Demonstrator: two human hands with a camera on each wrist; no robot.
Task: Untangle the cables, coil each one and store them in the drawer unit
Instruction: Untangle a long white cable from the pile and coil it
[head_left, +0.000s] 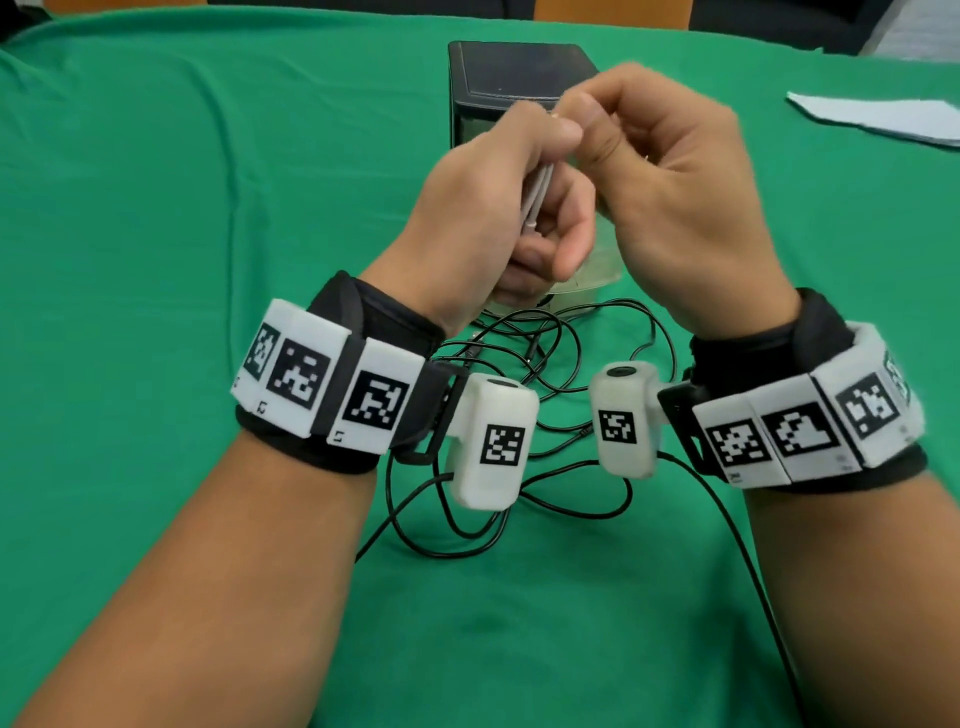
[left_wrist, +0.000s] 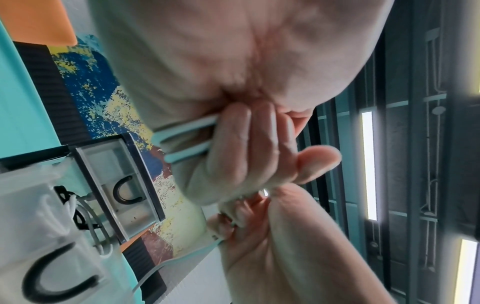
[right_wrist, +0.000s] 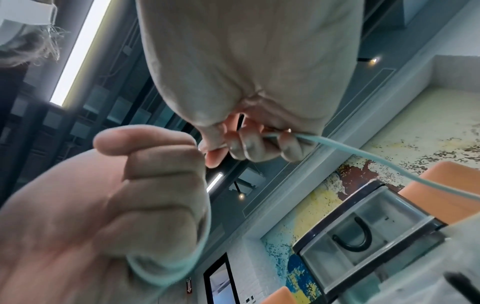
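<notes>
Over green cloth (head_left: 208, 208), hands raised, fisted.

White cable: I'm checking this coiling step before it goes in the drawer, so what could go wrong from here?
1. The left hand holds the white cable loops in curled fingers, the right hand pinches the end; if either grip slips, the coil may spring open.
2. A strand trails from the hands; it might snag the drawer unit.
3. Black cables lie tangled under the wrists and could catch.
</notes>
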